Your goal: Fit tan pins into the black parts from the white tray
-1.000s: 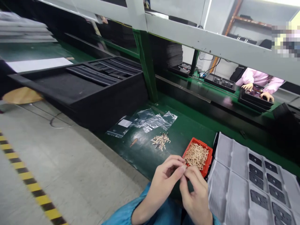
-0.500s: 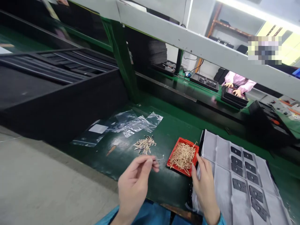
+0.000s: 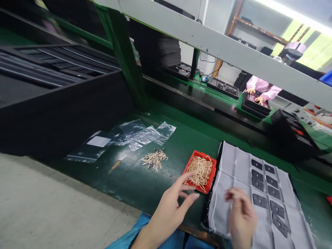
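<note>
My left hand reaches toward the near left edge of a small red tray, thumb and fingers apart, with nothing visible between them. Thin tan strips fill the tray in a tangle. To the right, my right hand is over a grey ribbed sheet, its fingers curled together and blurred. Whatever they may pinch is hidden. Several flat black plates lie on the sheet, beyond and right of that hand. A loose heap of tan strips with dark ends lies left of the tray.
Clear plastic bags lie on the green bench. A large black box stands at left, beside a green post. Across the line, a person in a pink sleeve works over black trays.
My left hand has moved right to the tray and its pinch has opened; the small thin piece it held no longer shows there. My right hand has left the tray's right side and curled over the sheet.
</note>
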`<act>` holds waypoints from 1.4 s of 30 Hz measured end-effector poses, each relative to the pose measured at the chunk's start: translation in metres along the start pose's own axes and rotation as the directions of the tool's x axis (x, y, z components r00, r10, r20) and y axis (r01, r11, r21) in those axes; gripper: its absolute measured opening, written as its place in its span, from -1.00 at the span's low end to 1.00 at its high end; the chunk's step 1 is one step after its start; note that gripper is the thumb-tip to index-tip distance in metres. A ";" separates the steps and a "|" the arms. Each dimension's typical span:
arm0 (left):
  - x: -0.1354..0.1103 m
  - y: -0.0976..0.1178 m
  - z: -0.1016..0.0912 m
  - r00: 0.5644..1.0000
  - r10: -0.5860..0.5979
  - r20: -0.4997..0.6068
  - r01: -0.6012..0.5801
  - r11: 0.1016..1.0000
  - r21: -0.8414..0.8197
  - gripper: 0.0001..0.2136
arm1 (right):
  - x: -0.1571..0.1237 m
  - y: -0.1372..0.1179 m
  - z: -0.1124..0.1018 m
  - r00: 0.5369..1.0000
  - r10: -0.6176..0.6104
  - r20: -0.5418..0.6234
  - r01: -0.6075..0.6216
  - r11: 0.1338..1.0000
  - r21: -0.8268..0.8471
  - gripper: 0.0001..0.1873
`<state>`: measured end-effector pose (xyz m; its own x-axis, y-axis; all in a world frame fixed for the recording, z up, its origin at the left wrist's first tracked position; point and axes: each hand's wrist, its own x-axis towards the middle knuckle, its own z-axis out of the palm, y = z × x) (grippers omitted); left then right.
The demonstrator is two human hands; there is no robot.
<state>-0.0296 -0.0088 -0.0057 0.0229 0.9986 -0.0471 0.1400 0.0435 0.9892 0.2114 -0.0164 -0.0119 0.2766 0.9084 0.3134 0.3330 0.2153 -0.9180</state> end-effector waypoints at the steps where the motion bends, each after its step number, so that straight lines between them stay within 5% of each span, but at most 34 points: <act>1: 0.000 -0.001 -0.002 1.000 -0.027 -0.009 0.027 0.999 0.035 -0.54 | 0.006 0.014 -0.032 0.995 0.013 -0.099 -0.019 0.998 -0.060 -0.79; 3: 0.001 -0.003 -0.005 0.998 -0.040 -0.046 0.043 0.997 0.069 -0.57 | 0.020 0.048 -0.098 0.976 0.033 -0.216 -0.111 0.927 -0.359 -0.37; 5: 0.002 -0.004 -0.006 0.996 -0.007 -0.088 0.014 0.997 0.073 -0.63 | 0.033 0.085 -0.152 0.996 -0.022 -0.085 -0.039 0.754 -0.655 -0.12; 7: 0.002 -0.003 -0.005 0.995 0.031 -0.091 -0.025 0.997 0.068 -0.66 | 0.041 0.116 -0.184 0.999 0.005 0.034 0.020 0.709 -0.705 -0.14; 11: -0.006 0.000 -0.002 0.996 0.035 -0.082 -0.032 0.999 0.041 -0.63 | 0.047 0.141 -0.195 0.989 0.052 0.141 0.064 0.704 -0.708 -0.31; 17: -0.016 0.001 -0.005 0.965 0.051 -0.257 -0.056 0.998 -0.013 -0.69 | 0.053 0.116 -0.194 0.997 0.053 0.062 -0.002 0.779 -0.627 -0.41; 21: -0.017 0.004 -0.001 0.975 0.092 -0.204 -0.096 0.995 -0.007 -0.78 | 0.046 0.082 -0.162 0.986 0.027 -0.164 -0.105 0.866 -0.490 -0.42; 24: -0.013 0.006 0.013 0.996 0.040 -0.082 -0.047 0.995 -0.083 -0.75 | 0.024 0.054 -0.092 0.960 0.090 -0.265 -0.165 0.947 -0.274 -0.39; 28: -0.002 0.007 0.038 0.992 -0.078 0.099 0.109 0.928 -0.356 -0.62 | -0.019 0.021 0.026 0.968 0.210 -0.139 -0.204 0.977 0.060 -0.41; 31: 0.005 0.007 0.046 0.986 -0.142 0.091 0.168 0.867 -0.469 -0.66 | -0.041 0.005 0.076 0.967 0.254 -0.019 -0.244 0.945 0.220 -0.43; 35: 0.008 0.010 0.036 0.980 -0.198 0.025 0.183 0.844 -0.504 -0.60 | -0.036 -0.003 0.072 0.967 0.255 -0.015 -0.237 0.918 0.319 -0.46; 38: 0.010 0.016 0.026 0.977 -0.179 0.112 0.210 0.885 -0.415 -0.63 | -0.019 -0.012 0.054 0.978 0.207 -0.034 -0.185 0.929 0.321 -0.46; 42: 0.011 0.025 0.017 0.974 -0.084 0.209 0.149 0.935 -0.321 -0.83 | -0.004 -0.027 0.055 0.970 0.175 0.170 -0.213 0.948 0.237 -0.39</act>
<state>-0.0089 0.0025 0.0161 0.2173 0.9633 -0.1576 -0.1833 0.1988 0.9627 0.1515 -0.0060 -0.0022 0.1733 0.9796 0.1021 0.0432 0.0960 -0.9944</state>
